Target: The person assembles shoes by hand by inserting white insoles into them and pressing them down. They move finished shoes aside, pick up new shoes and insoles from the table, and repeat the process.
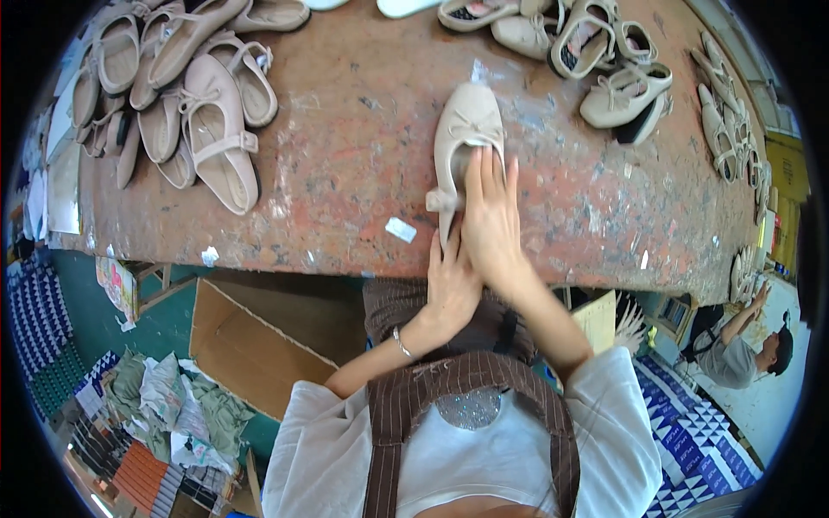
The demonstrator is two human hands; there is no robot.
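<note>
A beige flat shoe [469, 108] with a small bow and an ankle strap lies on the worn table [345, 164], its toe pointing away from me. My right hand [494, 216] reaches into the shoe's opening, its fingers stretched out flat along the insole and the fingertips near the bow. At the heel end, by the table's front edge, my left hand [453, 285] has its fingers closed round the back of the shoe. Part of the heel is hidden behind my hands. The strap's buckle end sticks out on the left side.
Piled beige shoes [220, 129] cover the table's left side; more shoes [626, 95] lie at the far right. A white scrap [400, 229] sits left of my hands. Below stand a cardboard box [250, 341] and heaped cloth [181, 406]. Another person [743, 354] is at right.
</note>
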